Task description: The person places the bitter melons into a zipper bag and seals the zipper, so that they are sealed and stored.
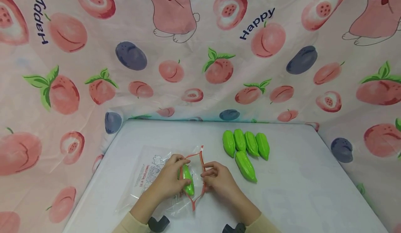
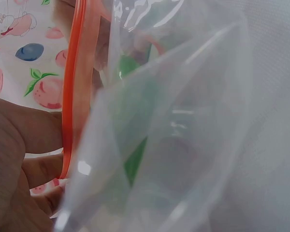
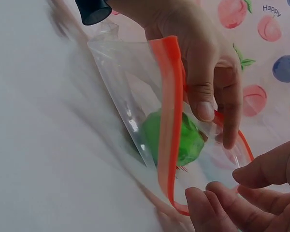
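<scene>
A clear zip bag [image 1: 147,191] with an orange zip edge and printed drawings lies at the middle left of the table, its mouth held wide. Inside the mouth sits a glossy green, ridged, pod-shaped piece [image 1: 189,187]; the plastic blurs it in the left wrist view. My left hand [image 1: 171,177] grips the bag's left rim, the thumb overlapping the green piece in the head view. On the opposite side, my right hand [image 1: 219,179] pinches the orange edge [image 3: 170,130] side of the mouth between thumb and fingertips.
Several similar green pieces [image 1: 251,144] stand in a row at the back right, with one more piece [image 1: 245,167] lying in front of them. A fruit-printed cloth [image 1: 188,101] walls the white table [image 1: 297,191] at the back and sides.
</scene>
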`<state>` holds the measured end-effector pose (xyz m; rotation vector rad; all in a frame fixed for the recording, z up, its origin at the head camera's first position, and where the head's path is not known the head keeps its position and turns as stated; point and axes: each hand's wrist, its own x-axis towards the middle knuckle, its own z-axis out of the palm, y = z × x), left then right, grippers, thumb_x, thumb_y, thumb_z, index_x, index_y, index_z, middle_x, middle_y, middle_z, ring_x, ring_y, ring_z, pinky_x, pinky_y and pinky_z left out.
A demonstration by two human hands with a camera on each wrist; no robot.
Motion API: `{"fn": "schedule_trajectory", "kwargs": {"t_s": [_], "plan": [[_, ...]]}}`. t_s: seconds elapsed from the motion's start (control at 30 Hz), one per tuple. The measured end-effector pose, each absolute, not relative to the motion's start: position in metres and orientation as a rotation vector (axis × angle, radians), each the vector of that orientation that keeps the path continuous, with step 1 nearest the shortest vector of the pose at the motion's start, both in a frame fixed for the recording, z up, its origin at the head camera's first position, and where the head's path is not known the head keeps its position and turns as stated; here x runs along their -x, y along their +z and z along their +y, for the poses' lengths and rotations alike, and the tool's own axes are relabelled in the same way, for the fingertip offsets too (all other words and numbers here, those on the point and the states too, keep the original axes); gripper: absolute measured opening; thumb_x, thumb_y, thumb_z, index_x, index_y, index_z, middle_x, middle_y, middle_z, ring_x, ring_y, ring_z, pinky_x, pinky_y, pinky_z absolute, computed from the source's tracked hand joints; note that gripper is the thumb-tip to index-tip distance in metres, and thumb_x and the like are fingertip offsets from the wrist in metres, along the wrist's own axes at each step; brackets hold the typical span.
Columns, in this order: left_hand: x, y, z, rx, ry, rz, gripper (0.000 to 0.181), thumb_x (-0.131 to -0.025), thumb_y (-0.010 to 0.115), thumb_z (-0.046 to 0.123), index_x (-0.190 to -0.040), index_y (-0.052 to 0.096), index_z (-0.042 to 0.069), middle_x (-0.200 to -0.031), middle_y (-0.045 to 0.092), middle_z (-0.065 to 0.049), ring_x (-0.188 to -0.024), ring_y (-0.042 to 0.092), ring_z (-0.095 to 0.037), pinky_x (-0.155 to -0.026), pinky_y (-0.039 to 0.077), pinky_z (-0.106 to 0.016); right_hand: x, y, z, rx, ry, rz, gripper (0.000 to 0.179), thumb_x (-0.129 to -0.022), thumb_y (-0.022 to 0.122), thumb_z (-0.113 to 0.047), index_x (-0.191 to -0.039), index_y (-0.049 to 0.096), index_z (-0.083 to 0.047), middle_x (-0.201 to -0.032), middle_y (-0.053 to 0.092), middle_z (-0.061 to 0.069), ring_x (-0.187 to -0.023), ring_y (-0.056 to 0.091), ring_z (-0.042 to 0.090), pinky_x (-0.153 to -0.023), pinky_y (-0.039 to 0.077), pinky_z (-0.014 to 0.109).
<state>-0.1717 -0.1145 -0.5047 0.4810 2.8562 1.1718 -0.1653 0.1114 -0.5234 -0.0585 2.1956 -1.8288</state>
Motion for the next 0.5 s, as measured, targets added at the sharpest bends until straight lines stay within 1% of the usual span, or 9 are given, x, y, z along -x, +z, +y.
{"fn": "schedule_trajectory", "kwargs": {"t_s": [0.17, 0.33, 0.5], "plan": [[0.172, -0.505, -0.114, -0.468, 1.164, 2.851, 0.066, -0.081, 0.095, 0.017, -0.141, 0.069, 0.012, -0.141, 0.056, 0.001, -0.127, 0.058, -0.022, -0.111, 0.053, -0.048, 0.165, -0.519, 0.118, 0.049, -1.823, 2.237, 0.049, -0.090, 0.068, 0.003, -0.139, 0.062, 0.002, -0.111, 0.077, 0.020, -0.088, 0.076, 0.024, -0.070, 0.067, 0.040], [0.172, -0.506, -0.114, -0.468, 1.150, 2.852, 0.066, -0.081, 0.095, 0.017, -0.141, 0.069, 0.013, -0.140, 0.056, 0.002, -0.126, 0.057, -0.021, -0.110, 0.053, -0.048, 0.163, -0.514, 0.124, 0.013, -1.804, 2.271, 0.049, -0.091, 0.071, 0.002, -0.140, 0.062, 0.001, -0.112, 0.077, 0.019, -0.084, 0.075, 0.025, -0.071, 0.066, 0.040], [0.172, -0.506, -0.114, -0.462, 1.171, 2.837, 0.066, -0.081, 0.095, 0.016, -0.142, 0.069, 0.012, -0.141, 0.055, 0.003, -0.127, 0.056, -0.021, -0.111, 0.052, -0.048, 0.163, -0.512, 0.131, -0.027, -1.803, 2.284, 0.050, -0.091, 0.071, 0.001, -0.141, 0.062, 0.000, -0.114, 0.076, 0.018, -0.089, 0.076, 0.026, -0.072, 0.067, 0.039]]}}
